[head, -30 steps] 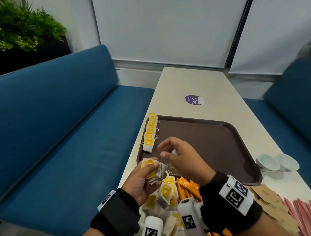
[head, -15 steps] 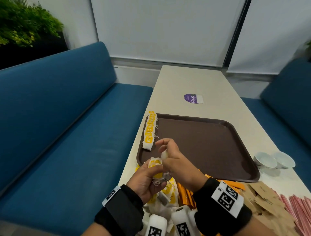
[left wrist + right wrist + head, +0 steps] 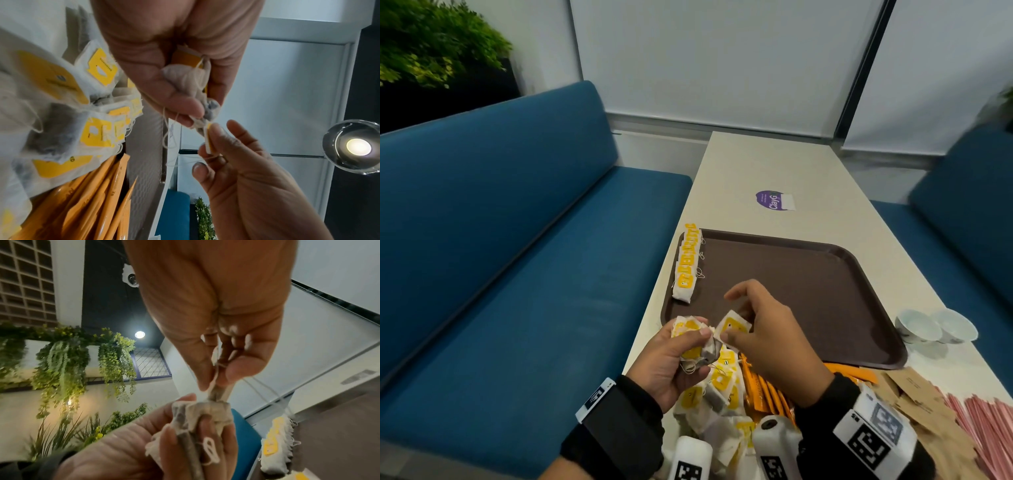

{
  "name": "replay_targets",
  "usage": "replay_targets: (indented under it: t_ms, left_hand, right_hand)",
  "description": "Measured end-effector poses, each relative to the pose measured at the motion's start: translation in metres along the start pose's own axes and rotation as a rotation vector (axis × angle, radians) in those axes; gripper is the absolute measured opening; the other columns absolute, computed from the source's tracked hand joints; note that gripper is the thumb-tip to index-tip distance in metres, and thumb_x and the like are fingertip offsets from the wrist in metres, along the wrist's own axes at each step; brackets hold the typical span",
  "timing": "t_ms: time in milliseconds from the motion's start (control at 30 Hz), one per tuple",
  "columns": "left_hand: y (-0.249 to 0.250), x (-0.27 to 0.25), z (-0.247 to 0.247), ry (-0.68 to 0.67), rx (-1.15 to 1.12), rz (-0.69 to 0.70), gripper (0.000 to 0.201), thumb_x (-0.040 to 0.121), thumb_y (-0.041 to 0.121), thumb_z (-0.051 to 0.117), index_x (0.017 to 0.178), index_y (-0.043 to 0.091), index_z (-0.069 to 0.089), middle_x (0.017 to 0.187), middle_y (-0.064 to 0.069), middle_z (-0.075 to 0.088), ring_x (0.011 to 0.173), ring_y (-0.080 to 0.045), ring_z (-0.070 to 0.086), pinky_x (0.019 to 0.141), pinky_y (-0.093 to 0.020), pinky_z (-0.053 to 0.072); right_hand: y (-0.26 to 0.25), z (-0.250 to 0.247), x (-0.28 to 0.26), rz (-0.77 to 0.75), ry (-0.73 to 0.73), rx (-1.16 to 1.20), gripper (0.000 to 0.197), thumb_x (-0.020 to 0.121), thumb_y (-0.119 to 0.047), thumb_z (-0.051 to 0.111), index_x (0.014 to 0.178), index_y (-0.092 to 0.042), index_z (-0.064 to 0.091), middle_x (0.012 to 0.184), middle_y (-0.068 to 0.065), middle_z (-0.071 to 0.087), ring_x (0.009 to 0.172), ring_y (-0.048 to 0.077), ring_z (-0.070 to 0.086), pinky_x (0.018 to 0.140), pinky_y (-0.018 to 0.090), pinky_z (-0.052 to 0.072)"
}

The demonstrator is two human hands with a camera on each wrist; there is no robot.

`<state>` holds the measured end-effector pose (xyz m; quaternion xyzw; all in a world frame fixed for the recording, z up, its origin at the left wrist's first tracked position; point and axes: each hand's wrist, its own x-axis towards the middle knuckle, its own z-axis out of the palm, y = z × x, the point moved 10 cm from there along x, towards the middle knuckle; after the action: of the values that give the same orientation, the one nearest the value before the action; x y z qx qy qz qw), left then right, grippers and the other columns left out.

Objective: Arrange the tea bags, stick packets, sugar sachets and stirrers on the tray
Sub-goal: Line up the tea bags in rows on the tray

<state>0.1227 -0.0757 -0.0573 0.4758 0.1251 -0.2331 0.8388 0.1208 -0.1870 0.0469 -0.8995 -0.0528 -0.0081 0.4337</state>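
My left hand [image 3: 690, 339] grips a small bunch of yellow-tagged tea bags [image 3: 697, 349] just before the near left corner of the brown tray [image 3: 808, 291]. Touching that bunch, my right hand [image 3: 734, 329] pinches a single tea bag [image 3: 732, 325] by its edge. In the left wrist view the left hand [image 3: 197, 104] squeezes the crumpled bags and the right hand's fingers [image 3: 216, 134] clamp a yellow tag. The right wrist view shows the right hand [image 3: 216, 376] pinching the bag above the bunch [image 3: 201, 415]. A row of tea bags [image 3: 686, 265] lies along the tray's left edge.
Loose tea bags [image 3: 715, 397] are piled on the table under my wrists, with orange stick packets [image 3: 767, 394] beside them. Brown sugar sachets [image 3: 914, 394] and pink stirrers [image 3: 989, 421] lie at the right. Two white bowls [image 3: 935, 327] stand by the tray's right edge. Blue benches flank the table.
My right hand has drawn one tea bag out of the left hand's bunch, a little to the right. The left hand stays in place, still gripping the bunch.
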Motion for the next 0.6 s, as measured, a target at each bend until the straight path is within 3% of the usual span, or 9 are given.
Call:
replay_targets:
  t_ms: [167,300,367,500,600]
  left_hand:
    - [-0.001,-0.002,-0.009,0.049,0.010,-0.005,0.012,0.083,0.008,0.065,0.092,0.015,0.065,0.076,-0.009,0.066,0.055,-0.016,0.063,0.038,-0.020,0.050]
    - [0.001,-0.004,-0.024,0.097,-0.033,-0.007,0.011,0.084,0.007,0.063,0.092,0.014,0.064,0.066,-0.004,0.066,0.051,-0.014,0.061,0.039,-0.018,0.049]
    - [0.004,-0.005,-0.032,0.120,-0.061,-0.002,0.011,0.084,0.006,0.062,0.092,0.014,0.062,0.063,-0.004,0.066,0.047,-0.013,0.061,0.039,-0.017,0.048]
    - [0.010,-0.006,-0.048,0.176,-0.114,0.019,0.010,0.084,0.003,0.061,0.091,0.011,0.062,0.063,-0.006,0.063,0.045,-0.013,0.059,0.038,-0.017,0.048]
    - [0.013,-0.004,-0.056,0.203,-0.138,0.028,0.010,0.084,0.003,0.060,0.090,0.012,0.062,0.070,-0.008,0.060,0.049,-0.015,0.060,0.037,-0.017,0.047]
  right_hand:
    - [0.003,0.011,0.008,0.054,-0.131,-0.014,0.043,0.074,0.002,0.070,0.089,-0.033,0.050,0.098,-0.008,0.059,0.089,0.010,0.060,0.071,0.022,0.055]
    - [-0.003,0.004,0.029,0.053,-0.153,0.102,0.020,0.080,-0.003,0.070,0.079,-0.022,0.063,0.081,-0.006,0.065,0.075,0.005,0.061,0.065,0.010,0.051]
    - [0.000,0.000,0.043,0.075,-0.131,0.166,0.016,0.082,-0.003,0.068,0.077,-0.018,0.065,0.080,-0.004,0.066,0.074,0.006,0.061,0.066,0.011,0.049]
    - [0.013,0.007,0.081,0.093,-0.102,0.023,0.006,0.085,-0.010,0.066,0.080,-0.013,0.063,0.089,0.005,0.066,0.081,0.012,0.056,0.068,0.020,0.045]
    - [0.020,0.024,0.110,0.111,-0.139,-0.162,0.022,0.085,-0.008,0.062,0.070,-0.020,0.051,0.084,-0.002,0.057,0.084,0.012,0.052,0.060,0.015,0.039]
